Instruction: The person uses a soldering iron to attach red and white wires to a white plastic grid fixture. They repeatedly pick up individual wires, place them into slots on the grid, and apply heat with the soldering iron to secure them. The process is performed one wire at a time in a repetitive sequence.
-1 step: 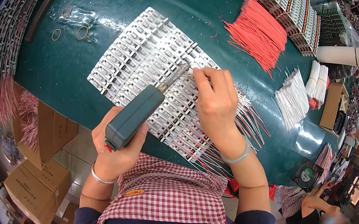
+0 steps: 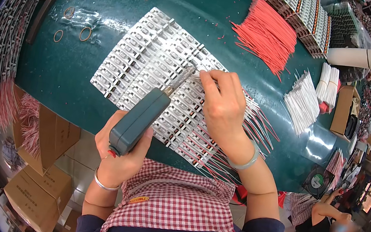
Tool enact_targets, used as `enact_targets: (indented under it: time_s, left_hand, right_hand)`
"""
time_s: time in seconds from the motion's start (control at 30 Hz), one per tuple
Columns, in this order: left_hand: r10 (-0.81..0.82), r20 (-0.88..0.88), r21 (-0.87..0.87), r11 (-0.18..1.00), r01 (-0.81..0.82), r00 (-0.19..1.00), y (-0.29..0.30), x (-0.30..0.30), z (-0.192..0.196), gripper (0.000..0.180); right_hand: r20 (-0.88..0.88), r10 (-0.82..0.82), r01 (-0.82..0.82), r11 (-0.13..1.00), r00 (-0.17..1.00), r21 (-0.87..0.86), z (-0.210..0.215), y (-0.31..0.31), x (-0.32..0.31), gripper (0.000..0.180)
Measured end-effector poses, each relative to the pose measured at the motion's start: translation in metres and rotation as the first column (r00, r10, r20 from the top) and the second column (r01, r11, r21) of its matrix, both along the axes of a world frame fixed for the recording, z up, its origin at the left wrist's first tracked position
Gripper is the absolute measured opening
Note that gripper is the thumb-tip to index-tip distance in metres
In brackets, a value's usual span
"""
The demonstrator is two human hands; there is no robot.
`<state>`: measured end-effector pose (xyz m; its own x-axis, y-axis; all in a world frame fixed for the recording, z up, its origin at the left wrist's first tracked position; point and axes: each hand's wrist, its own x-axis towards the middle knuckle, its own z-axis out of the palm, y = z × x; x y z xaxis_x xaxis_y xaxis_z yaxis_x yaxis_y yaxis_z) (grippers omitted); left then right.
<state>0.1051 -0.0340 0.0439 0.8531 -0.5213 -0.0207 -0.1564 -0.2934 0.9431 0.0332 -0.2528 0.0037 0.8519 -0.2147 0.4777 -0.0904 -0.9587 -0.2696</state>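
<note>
The left hand [image 2: 118,158] gripped a grey soldering tool [image 2: 140,120], tip far over the white strip boards [image 2: 155,64] mid-table; the right hand [image 2: 222,104] pinched a wire [image 2: 196,75] there.

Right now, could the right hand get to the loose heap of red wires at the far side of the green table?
Probably yes: the right hand is busy on the metal strips, but only bare green table separates it from the red wires.

Beyond the fingers lie loose red wires [image 2: 267,35], a white wire bundle [image 2: 303,103] off right, rubber bands [image 2: 84,33] far left, cardboard boxes [image 2: 41,181] below.
</note>
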Motion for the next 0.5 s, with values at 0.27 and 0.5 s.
enact_targets:
  time_s: [0.27,0.5]
  left_hand:
    - [0.002,0.119,-0.031,1.000,0.001,0.993,0.0007,0.0017,0.0038,0.018]
    - [0.024,0.068,-0.046,0.999,-0.021,0.997,0.0042,-0.0011,0.0057,0.024]
  right_hand:
    - [-0.004,-0.036,0.036,0.999,0.999,0.013,0.0014,0.0030,0.0013,0.034]
    - [0.006,-0.016,0.016,1.000,1.000,-0.020,-0.0002,0.0011,0.0010,0.031]
